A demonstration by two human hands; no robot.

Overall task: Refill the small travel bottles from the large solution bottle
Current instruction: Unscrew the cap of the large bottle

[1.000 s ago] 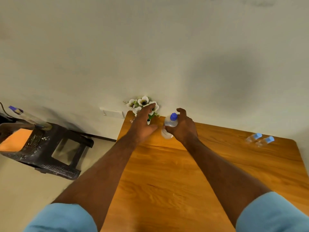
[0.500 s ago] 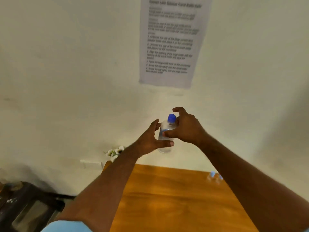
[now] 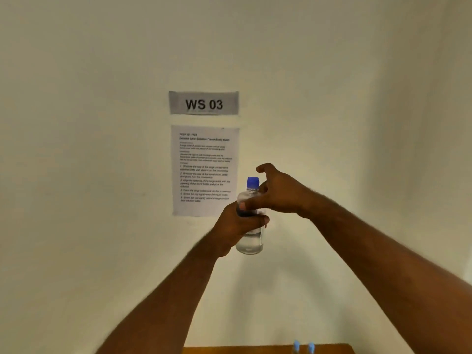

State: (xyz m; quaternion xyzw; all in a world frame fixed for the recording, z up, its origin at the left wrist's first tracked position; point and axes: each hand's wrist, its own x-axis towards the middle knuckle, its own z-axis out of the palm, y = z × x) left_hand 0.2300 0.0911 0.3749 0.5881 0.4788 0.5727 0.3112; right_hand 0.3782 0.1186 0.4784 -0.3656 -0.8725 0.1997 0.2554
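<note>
The large solution bottle is clear with a blue cap and is held upright in the air in front of the wall. My left hand grips it round the middle, hiding its label. My right hand reaches in from the right; its thumb lies across the bottle's shoulder and its fingers curl behind the neck just below the cap, with the index finger lifted above the cap. Only the blue caps of two small travel bottles show at the bottom edge, standing on the wooden table.
A "WS 03" sign and a printed instruction sheet hang on the cream wall behind the bottle. Only a thin strip of the table shows at the bottom of the view.
The large bottle has been lifted off the table to chest height. My left hand has closed round its middle. The view has tilted up to the wall.
</note>
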